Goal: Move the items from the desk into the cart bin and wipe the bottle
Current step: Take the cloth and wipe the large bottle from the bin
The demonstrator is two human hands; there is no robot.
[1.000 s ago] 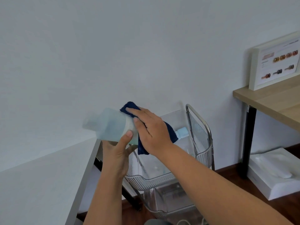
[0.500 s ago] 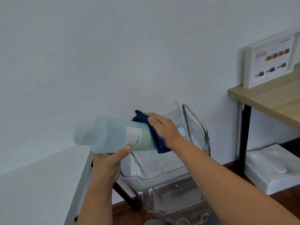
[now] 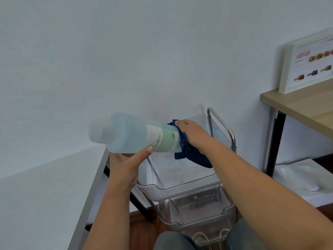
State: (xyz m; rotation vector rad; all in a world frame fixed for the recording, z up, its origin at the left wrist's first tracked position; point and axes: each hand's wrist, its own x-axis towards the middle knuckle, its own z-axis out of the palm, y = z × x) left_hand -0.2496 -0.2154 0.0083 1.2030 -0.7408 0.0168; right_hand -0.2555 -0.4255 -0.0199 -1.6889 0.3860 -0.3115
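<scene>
the left hand (image 3: pixel 124 165) holds the bottle (image 3: pixel 133 135) lying sideways, cap left, while the right hand (image 3: pixel 192 136) clasps the blue cloth (image 3: pixel 189 152) round its base end, right.

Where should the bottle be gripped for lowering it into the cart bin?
Grip the bottle around its wide middle from below, as the left hand does. It lies sideways, the cap end is narrow, and the right hand covers the base with the cloth.
</scene>
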